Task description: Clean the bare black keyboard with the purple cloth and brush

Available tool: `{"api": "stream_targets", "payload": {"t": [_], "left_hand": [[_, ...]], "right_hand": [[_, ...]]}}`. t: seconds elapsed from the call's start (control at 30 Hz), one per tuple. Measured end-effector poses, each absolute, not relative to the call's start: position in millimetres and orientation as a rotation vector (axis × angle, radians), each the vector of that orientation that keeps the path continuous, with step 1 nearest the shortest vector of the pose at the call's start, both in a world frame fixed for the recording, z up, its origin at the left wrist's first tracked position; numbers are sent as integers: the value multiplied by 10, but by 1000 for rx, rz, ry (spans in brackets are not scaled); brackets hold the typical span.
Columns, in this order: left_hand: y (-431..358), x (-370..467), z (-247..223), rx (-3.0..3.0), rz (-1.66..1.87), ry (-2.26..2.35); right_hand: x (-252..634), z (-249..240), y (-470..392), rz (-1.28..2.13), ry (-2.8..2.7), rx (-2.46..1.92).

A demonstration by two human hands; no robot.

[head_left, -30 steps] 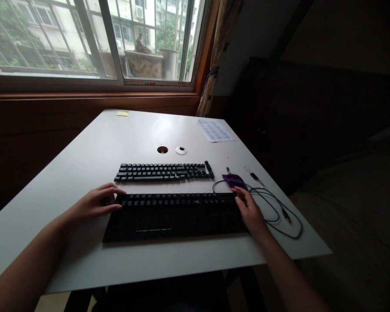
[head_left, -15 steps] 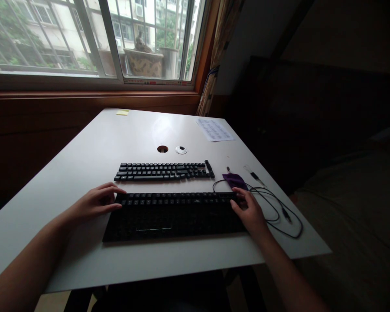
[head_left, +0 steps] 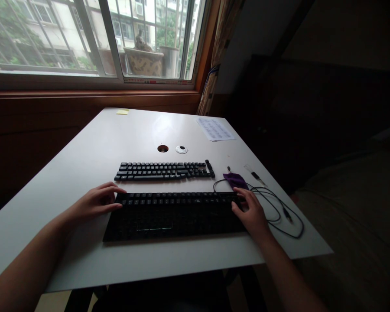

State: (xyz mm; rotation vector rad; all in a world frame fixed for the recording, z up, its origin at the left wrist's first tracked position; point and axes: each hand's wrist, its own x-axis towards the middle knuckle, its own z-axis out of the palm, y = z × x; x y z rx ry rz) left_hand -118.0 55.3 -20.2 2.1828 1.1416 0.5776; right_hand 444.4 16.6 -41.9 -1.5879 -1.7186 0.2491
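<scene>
A black keyboard (head_left: 178,221) lies flat near the front of the white table. Keycaps stand in its two far rows, while its nearer part is dark and looks bare of caps. At its far left corner, my left hand (head_left: 99,201) grips the edge between thumb and curled fingers. My right hand (head_left: 249,212) holds the right end in the same way, fingertips over the far edge and thumb on top. Just beyond the keyboard, loose black keycaps (head_left: 164,171) are laid out in rows, with a few standing in a short column at the right.
Right of the keyboard are a purple cloth pouch (head_left: 235,180), a small wire tool (head_left: 256,175) and a looped black cable (head_left: 301,225). Farther back lie printed papers (head_left: 216,129), a yellow note (head_left: 122,112), a round cable hole (head_left: 163,148) and its white cover (head_left: 181,150).
Both hands stay at the keyboard's ends, and the keyboard and keycaps keep their places. Only a very slight shift of the view shows.
</scene>
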Motion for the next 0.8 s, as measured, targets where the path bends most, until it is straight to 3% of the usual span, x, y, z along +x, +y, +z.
{"api": "stream_targets", "payload": {"t": [0.13,0.4,0.8], "left_hand": [[558,-1189,-218,2194,590,1151],[560,-1201,-227,2173,571,1144],[566,-1211,-254,2183,583,1135]], "right_hand": [[4487,-399,168,229,-1646,-1558],[4767,-185,546,-225,-1870,-1672],[4737,-41,1087,-115,-2176,-1894]]}}
